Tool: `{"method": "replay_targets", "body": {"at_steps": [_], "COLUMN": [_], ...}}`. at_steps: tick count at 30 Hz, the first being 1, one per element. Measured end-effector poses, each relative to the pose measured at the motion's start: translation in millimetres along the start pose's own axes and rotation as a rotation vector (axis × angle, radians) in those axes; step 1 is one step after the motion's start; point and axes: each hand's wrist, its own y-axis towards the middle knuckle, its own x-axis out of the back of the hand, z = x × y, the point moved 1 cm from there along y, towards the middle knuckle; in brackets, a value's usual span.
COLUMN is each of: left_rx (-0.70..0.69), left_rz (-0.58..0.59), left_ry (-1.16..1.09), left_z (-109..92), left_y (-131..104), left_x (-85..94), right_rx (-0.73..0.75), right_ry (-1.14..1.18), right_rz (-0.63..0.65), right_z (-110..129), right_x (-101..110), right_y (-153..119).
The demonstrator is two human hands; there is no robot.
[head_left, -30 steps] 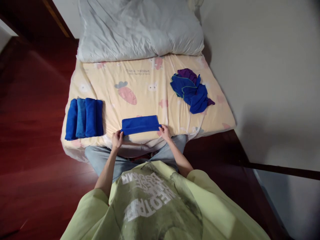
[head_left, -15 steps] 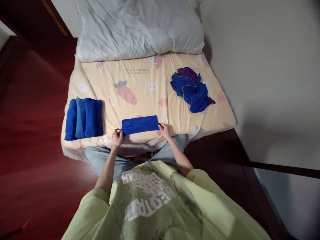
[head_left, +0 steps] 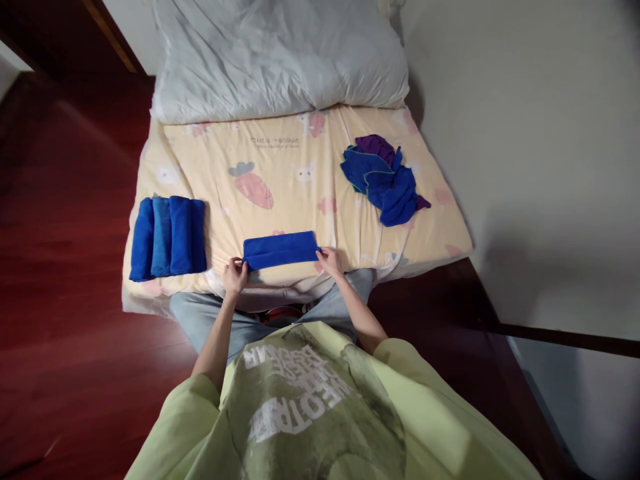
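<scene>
Pinching the two short ends of a folded blue towel (head_left: 281,249): left hand (head_left: 234,275) closed on the left end, right hand (head_left: 330,261) closed on the right end, hands well apart with the towel stretched flat between them. Lying near the front edge of the bed (head_left: 300,180), just ahead of the knees, long side running left to right.

Risking a slip: gripping only the corners, so likely letting the inner layers slide out of line and opening the fold if one hand pulls harder than the other. Sitting so close to the mattress edge, possibly dragging the towel off toward the lap with a pull backward. Bunching the soft printed sheet underneath, perhaps leaving the fold crooked. All of this judged from the grip alone, not seen happening.

Reaching forward and down with both forearms bare, elbows bent and tucked near the body, wrists low, knuckles facing up, fingers curled under the towel's ends; fingertips mostly hidden, so not telling how deep the grip goes.

Resting well to the left, a row of folded blue towels (head_left: 168,237) side by side near the bed's left edge. Lying well to the right, a loose heap of blue and purple cloths (head_left: 384,179). Spreading across the far end, a pale grey duvet (head_left: 280,57).
</scene>
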Motion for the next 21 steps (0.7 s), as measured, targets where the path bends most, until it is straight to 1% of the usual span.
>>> {"method": "replay_targets", "body": {"at_steps": [2, 3, 5, 6, 7, 9, 11, 14, 18, 21], "left_rx": [-0.009, -0.023, -0.088, -0.147, -0.217, -0.347, -0.419, -0.427, -0.434, -0.524], "left_rz": [-0.005, -0.026, -0.087, -0.094, -0.073, 0.029, 0.128, 0.184, 0.184, 0.203], "left_ry": [0.019, 0.039, 0.09, 0.11, 0.122, 0.121, 0.112, 0.132, 0.218, 0.285], "left_z": [-1.7, -3.6, -8.8, -11.8, -14.5, -18.3, -19.6, -20.3, -21.7, -15.7], "left_y": [-1.2, -2.1, -4.4, -6.0, -7.8, -11.6, -14.7, -13.6, -3.3, -2.7], "left_x": [-0.9, -1.0, -0.2, 0.6, 1.6, 3.9, 6.7, 9.7, 12.6, 18.7], "right_rx": [0.041, 0.083, 0.201, 0.274, 0.347, 0.468, 0.54, 0.575, 0.559, 0.584], "right_ry": [-0.028, -0.052, -0.12, -0.16, -0.199, -0.259, -0.291, -0.312, -0.35, -0.351], "right_rz": [-0.03, -0.062, -0.126, -0.127, -0.104, -0.012, 0.064, 0.1, 0.095, 0.094], "right_z": [2.0, 3.9, 8.5, 10.6, 12.2, 13.0, 11.4, 9.5, 11.6, 7.7], "right_x": [1.5, 2.9, 6.7, 8.6, 10.4, 13.6, 16.2, 17.8, 16.4, 17.1], "right_y": [-3.0, -5.3, -10.5, -13.1, -15.5, -19.1, -20.3, -16.9, -10.5, -15.8]}}
